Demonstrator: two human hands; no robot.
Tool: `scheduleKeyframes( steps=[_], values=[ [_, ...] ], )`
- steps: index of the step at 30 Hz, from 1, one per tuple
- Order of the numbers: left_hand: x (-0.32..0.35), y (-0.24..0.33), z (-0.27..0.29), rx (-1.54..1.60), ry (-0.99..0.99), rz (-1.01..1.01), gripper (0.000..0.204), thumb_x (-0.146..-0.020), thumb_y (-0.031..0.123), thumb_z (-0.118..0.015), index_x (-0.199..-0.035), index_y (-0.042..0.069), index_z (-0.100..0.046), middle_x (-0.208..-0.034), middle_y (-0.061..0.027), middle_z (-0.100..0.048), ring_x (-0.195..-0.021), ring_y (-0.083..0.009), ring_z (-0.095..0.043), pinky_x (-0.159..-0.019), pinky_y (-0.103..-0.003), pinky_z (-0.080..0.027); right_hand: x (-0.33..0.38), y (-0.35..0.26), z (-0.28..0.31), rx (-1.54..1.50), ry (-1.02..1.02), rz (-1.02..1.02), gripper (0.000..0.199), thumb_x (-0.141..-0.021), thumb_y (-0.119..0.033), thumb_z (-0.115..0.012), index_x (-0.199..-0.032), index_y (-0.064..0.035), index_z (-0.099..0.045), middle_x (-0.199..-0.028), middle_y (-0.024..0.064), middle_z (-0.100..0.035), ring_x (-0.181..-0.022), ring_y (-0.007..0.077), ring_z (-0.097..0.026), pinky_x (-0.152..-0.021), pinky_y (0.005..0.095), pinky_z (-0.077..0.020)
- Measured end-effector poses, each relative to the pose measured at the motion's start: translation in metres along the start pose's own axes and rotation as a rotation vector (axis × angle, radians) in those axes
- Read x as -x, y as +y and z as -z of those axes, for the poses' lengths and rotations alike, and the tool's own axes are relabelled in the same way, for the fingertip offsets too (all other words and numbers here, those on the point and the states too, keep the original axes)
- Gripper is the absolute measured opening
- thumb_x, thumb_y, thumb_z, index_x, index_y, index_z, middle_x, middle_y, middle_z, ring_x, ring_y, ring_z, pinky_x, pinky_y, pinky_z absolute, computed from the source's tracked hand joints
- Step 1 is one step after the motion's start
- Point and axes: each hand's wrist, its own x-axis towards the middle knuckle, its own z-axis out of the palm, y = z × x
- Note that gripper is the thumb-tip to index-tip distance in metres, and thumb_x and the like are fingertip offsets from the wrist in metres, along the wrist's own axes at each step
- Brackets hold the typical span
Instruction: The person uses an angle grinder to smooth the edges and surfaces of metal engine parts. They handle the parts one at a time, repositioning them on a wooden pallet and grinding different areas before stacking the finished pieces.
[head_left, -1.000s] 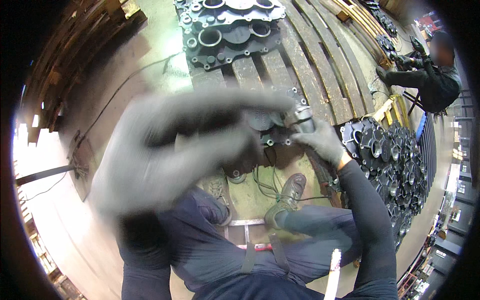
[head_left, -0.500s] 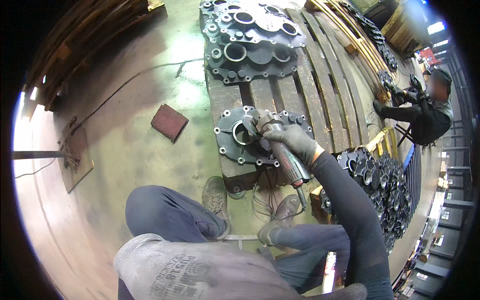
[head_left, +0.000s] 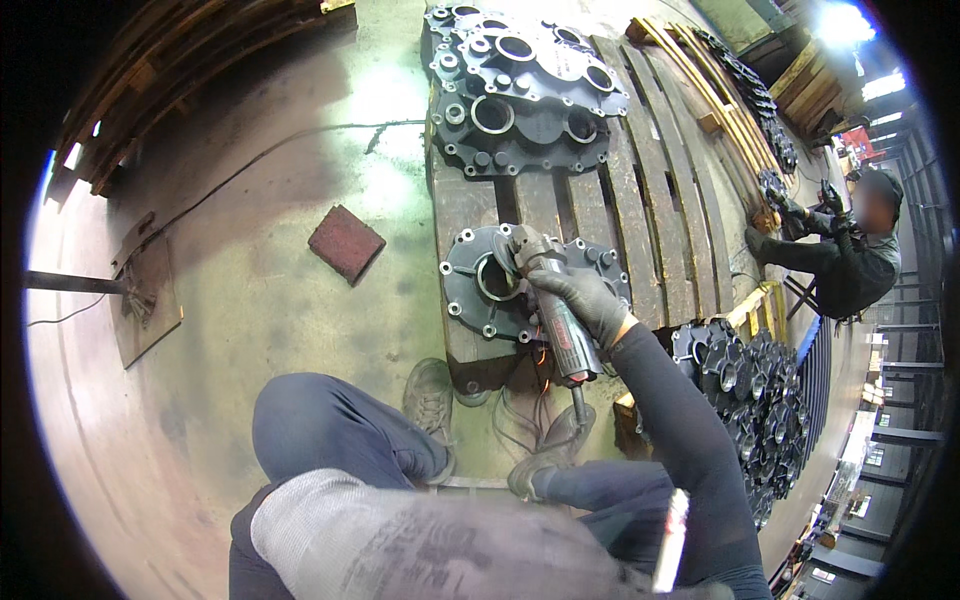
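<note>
My right hand (head_left: 588, 298), in a dark grey glove, wraps round the body of an angle grinder (head_left: 560, 325). The grinder's head rests at the rim of a round opening in a dark metal cover plate (head_left: 468, 290), which lies on the near end of a wooden pallet. Small orange streaks show just below the plate's edge. Close to the camera and blurred, my left hand (head_left: 480, 545) in a grey glove stretches across the lower edge. A white stick (head_left: 670, 540) with a reddish, mottled tip stands up at its fingers, which are partly cut off.
More cover plates (head_left: 530, 125) lie stacked farther up the pallet (head_left: 650, 200). Dark castings (head_left: 745, 390) fill a stack at right. A reddish-brown block (head_left: 346, 245) and a cable (head_left: 260, 160) lie on the floor. A seated person (head_left: 860, 250) works at far right.
The grinder's rear end has swung left and down, and its cord hangs straighter. Orange streaks have appeared under the plate's edge. My left hand and the white stick have shifted slightly right.
</note>
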Motion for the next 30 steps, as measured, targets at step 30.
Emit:
scheduleKeyframes(
  steps=[30],
  values=[
    [-0.054,-0.154,0.06,0.052,1.407,-0.733,0.033,-0.102,0.011,-0.063,-0.128,-0.007,-0.073,-0.108,-0.0112,-0.082,-0.095,-0.0128,-0.076,-0.082,-0.027,-0.06,0.002,-0.06,-0.04,1.156,0.174,0.098,0.079,-0.075,-0.05,-0.088,-0.133,0.0015,-0.072,-0.124,0.0287,-0.078,-0.117,0.0428,-0.076,-0.103,0.0468,-0.058]
  ],
)
